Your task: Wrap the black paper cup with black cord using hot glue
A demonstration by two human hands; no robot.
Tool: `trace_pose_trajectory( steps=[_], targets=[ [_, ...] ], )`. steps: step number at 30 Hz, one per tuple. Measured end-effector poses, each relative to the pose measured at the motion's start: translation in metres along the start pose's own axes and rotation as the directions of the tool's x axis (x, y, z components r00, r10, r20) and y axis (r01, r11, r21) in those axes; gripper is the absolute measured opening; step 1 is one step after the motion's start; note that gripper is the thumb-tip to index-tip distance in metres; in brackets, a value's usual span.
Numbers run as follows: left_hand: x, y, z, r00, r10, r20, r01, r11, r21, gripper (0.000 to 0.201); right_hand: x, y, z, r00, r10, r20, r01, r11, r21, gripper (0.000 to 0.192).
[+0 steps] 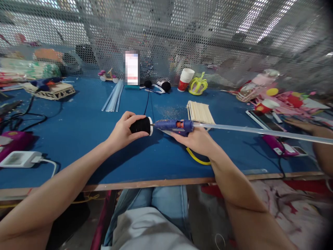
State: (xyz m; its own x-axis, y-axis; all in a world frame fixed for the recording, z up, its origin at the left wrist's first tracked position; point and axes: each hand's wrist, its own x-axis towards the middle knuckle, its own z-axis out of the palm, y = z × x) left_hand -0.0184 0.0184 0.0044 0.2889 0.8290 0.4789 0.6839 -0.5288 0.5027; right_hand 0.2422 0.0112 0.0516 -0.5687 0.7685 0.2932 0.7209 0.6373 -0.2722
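Observation:
My left hand [127,128] grips a black yarn-wrapped cylinder [140,126] by its sides, its white rim turned to the right. A black strand runs from it back towards small black balls [165,86]. In my right hand [199,139] is a blue hot glue gun [173,125], pointing left. The nozzle meets or nearly meets the white rim; I cannot tell if they touch. From the gun's rear a long clear glue stick [260,131] sticks out to the right. A yellow curved strip [197,158] lies below my right hand.
Behind my right hand lies a mat of pale sticks [200,111]. Loose glue sticks [113,97], stacked paper cups [186,79] and a yellow crown-like basket [198,85] stand farther back. A white power adapter [20,159] is left. Another person's arm [321,139] reaches in from the right.

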Motion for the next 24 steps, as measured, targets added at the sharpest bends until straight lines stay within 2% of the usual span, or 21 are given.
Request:
trace_pose_trajectory(
  steps=[6, 12, 24],
  targets=[
    [-0.001, 0.001, 0.001, 0.997, 0.073, 0.004, -0.073, 0.997, 0.038, 0.053, 0.002, -0.003, 0.000, 0.989, 0.142, -0.029, -0.140, 0.988, 0.070, 0.025],
    [-0.002, 0.005, 0.001, 0.993, 0.118, 0.008, -0.118, 0.991, 0.061, 0.051, 0.002, -0.001, 0.005, 0.986, 0.146, -0.081, -0.135, 0.983, 0.123, 0.024],
    [-0.004, 0.007, 0.003, 0.982, 0.182, 0.052, -0.186, 0.977, 0.102, 0.049, 0.004, 0.006, 0.011, 0.983, 0.177, -0.049, -0.166, 0.972, 0.169, 0.030]
  ],
)
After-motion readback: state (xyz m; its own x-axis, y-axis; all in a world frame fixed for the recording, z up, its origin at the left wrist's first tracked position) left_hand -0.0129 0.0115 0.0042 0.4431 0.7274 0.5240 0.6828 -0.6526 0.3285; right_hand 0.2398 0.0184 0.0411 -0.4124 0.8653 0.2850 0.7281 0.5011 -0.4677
